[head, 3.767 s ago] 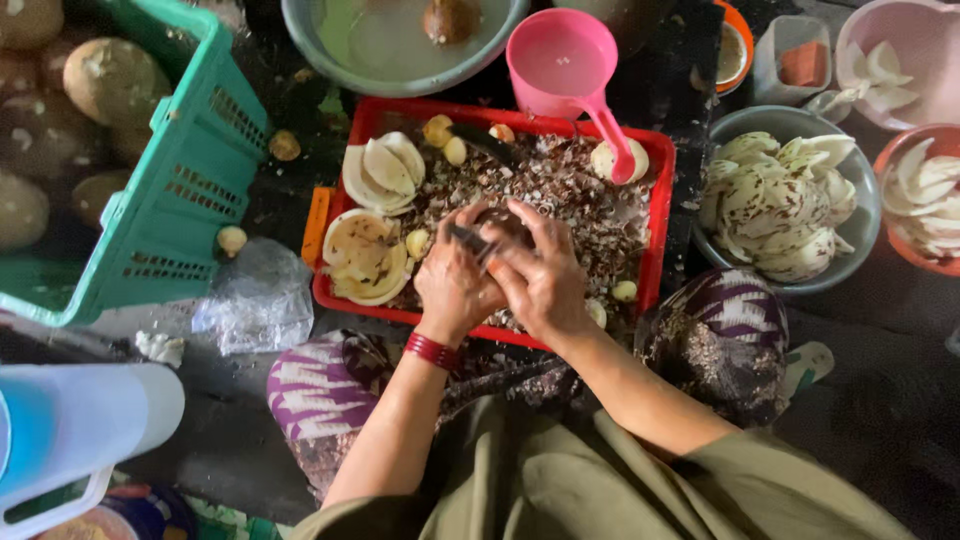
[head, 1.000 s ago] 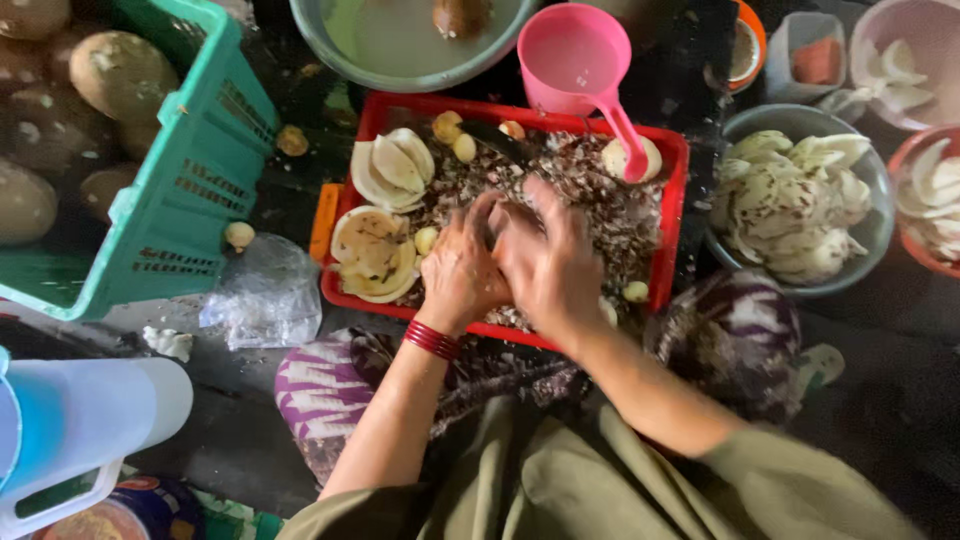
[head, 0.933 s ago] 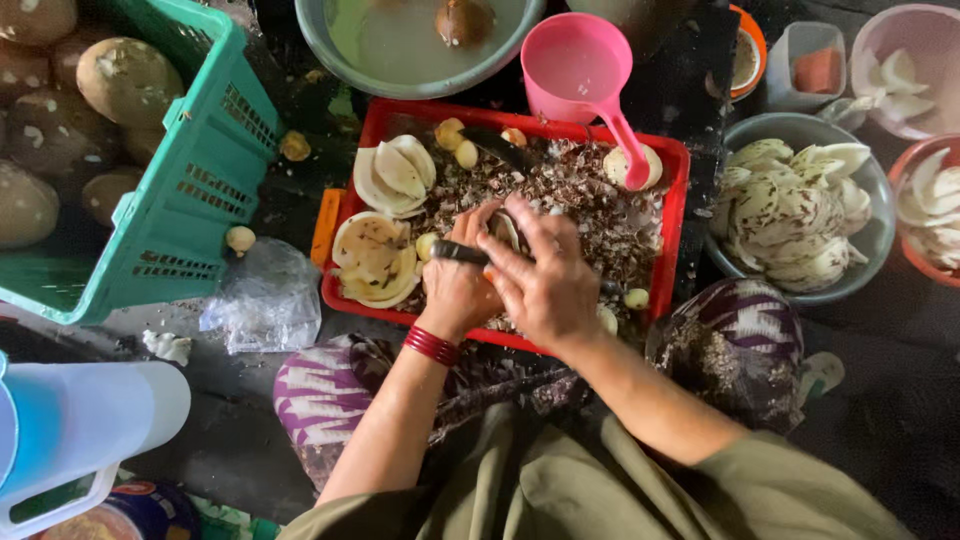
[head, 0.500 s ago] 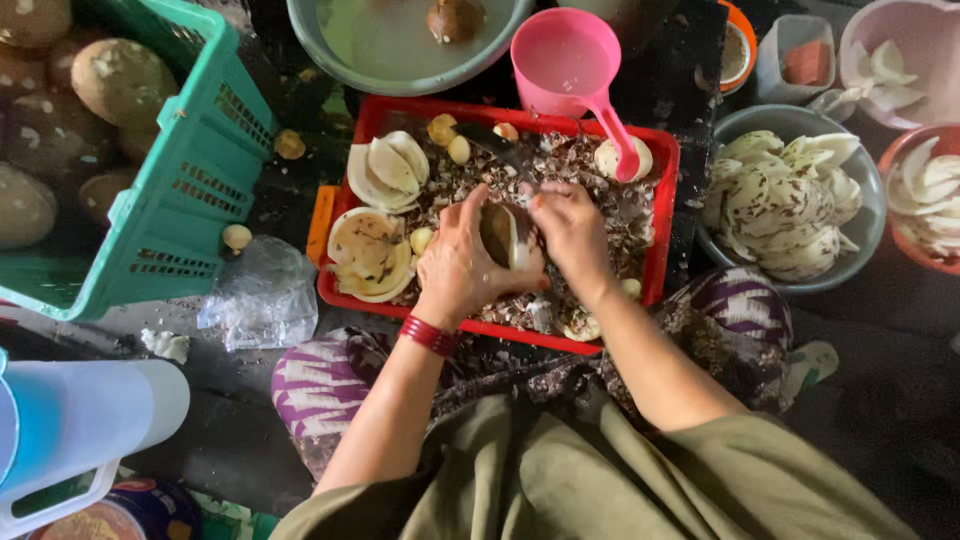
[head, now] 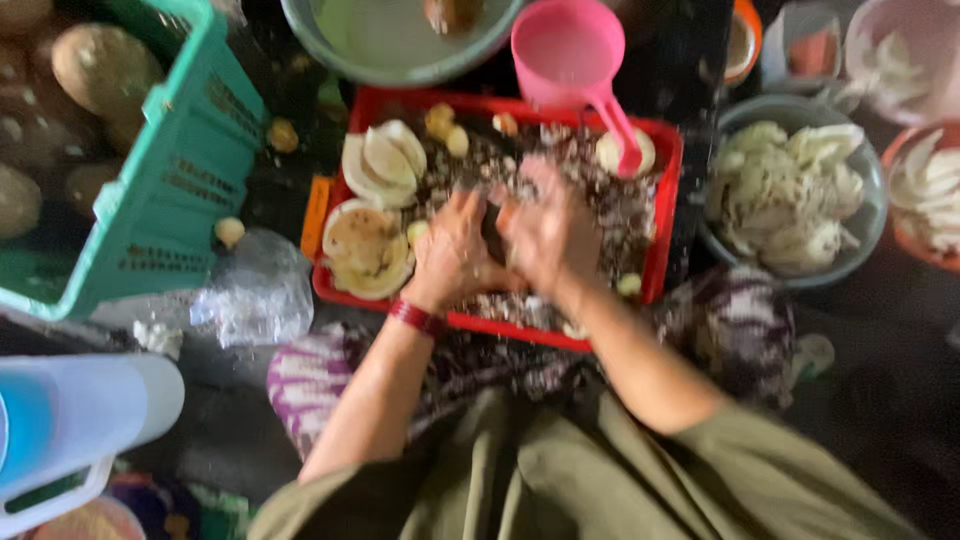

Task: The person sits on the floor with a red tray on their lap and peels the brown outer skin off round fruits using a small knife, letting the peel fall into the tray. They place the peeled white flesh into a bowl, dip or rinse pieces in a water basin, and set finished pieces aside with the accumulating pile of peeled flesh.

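Compared with half a second ago, the two hands have drawn back together over the middle of the red tray [head: 665, 215]; then the right one was lifted a little apart toward the tray's right side, and now the left hand [head: 455, 255] and right hand [head: 545, 235] press against each other around a small dark piece [head: 493, 228] held between them. The picture is smeared with motion, so I cannot tell how tightly the fingers close or what exactly the piece is. A red band [head: 418, 317] sits on the left wrist.

The green plastic crate [head: 165, 185] at the left is the biggest container, holding large brown round tubers [head: 100, 65]. The red tray carries a litter of dark peelings [head: 620, 200], with pale cut slices [head: 385, 165] stacked at its upper left, a pale round shell-like piece [head: 365, 250] below them, and small yellowish lumps near the top edge. A grey bowl [head: 795, 195] at the right is heaped with whitish peeled pieces; another, reddish bowl [head: 925, 190] at the far right holds more of the same. A large grey-green basin [head: 400, 40] of cloudy water stands above the tray, and a pink scoop [head: 575, 50] rests with its handle over the tray's rim.

A crumpled clear plastic bag [head: 255, 290] lies beside the crate on the dark, wet-looking ground [head: 880, 380], and a white and blue jug [head: 70, 420] stands at lower left
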